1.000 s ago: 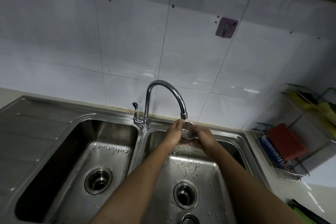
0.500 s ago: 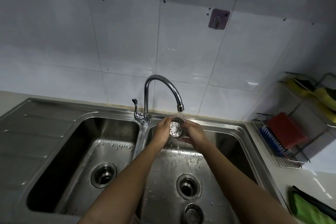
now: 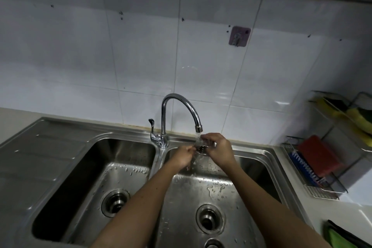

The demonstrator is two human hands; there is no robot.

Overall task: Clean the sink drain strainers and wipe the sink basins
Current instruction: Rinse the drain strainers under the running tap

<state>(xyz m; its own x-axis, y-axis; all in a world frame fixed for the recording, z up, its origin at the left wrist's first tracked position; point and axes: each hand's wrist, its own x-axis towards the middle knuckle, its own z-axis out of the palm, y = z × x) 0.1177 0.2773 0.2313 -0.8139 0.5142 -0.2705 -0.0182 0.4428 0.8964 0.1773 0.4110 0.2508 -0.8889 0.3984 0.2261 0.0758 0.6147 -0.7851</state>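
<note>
Over the right basin (image 3: 255, 169) both hands meet under the running faucet (image 3: 181, 106). My right hand (image 3: 218, 149) grips a small metal drain strainer (image 3: 201, 145), mostly hidden by fingers and water. My left hand (image 3: 182, 156) touches the strainer's left side with its fingertips. Water runs from the spout over the strainer and hands. The right drain (image 3: 209, 220) lies open below, and the left basin (image 3: 124, 153) has its own drain (image 3: 115, 201). A second round metal piece (image 3: 213, 244) shows at the bottom edge of the right basin.
A ridged steel drainboard (image 3: 36, 159) lies left of the basins. A wire rack (image 3: 314, 179) at the right holds a red sponge (image 3: 320, 155) and yellow scourers (image 3: 354, 119). A green cloth (image 3: 340, 239) lies on the counter at bottom right. A hook (image 3: 239, 36) sticks to the tiled wall.
The strainer has turned: its perforated face showed half a second ago, and my right hand now covers it from above. The view has tilted up a little.
</note>
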